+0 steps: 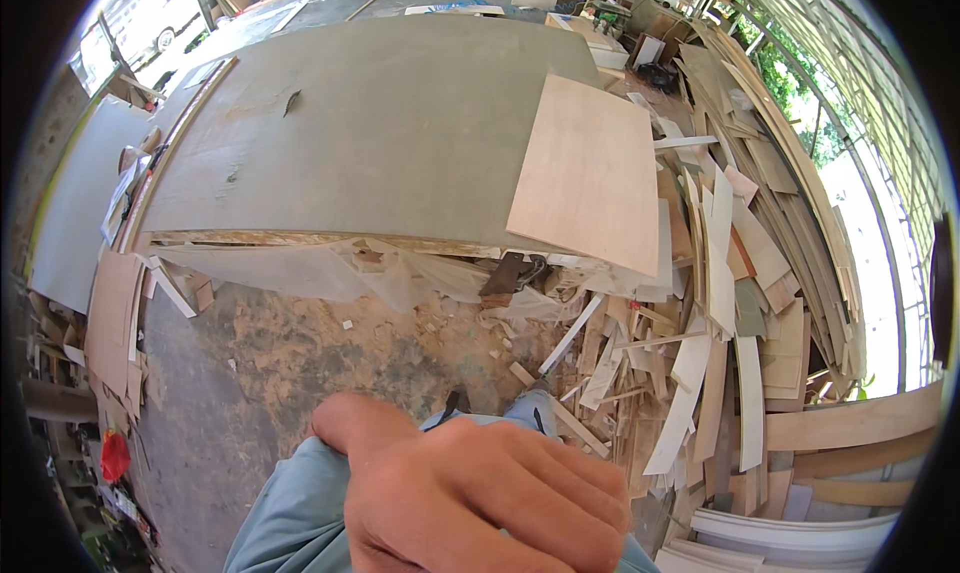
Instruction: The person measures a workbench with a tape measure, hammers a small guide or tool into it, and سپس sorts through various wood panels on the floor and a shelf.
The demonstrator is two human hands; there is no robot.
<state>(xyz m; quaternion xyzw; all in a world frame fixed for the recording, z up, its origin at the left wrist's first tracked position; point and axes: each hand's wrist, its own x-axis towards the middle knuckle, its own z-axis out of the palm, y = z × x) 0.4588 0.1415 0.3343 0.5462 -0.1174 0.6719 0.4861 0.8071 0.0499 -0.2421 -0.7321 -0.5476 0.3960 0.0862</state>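
Close in front of my body, at the lower middle, is my left hand (480, 488), its back turned to the view. Its fingers are bent and held together, pointing right and down. What they close round, if anything, is hidden. A rounded bit of skin behind its left side seems to be part of my right hand (355, 423); its fingers do not show. Both are near my light blue clothing (275, 513), apart from the large grey-green board (380, 123) ahead. On that board's right end lies a pale wooden panel (590, 168), reaching past the front edge.
Scrap wood strips (700, 373) pile up on the right, beside long stacked boards (790, 233). Crumpled plastic sheeting (330, 273) hangs under the big board's front edge. A dark clamp-like metal tool (515, 276) is there too. Sawdust covers the floor (330, 348). Brown panels (112, 318) lean left.
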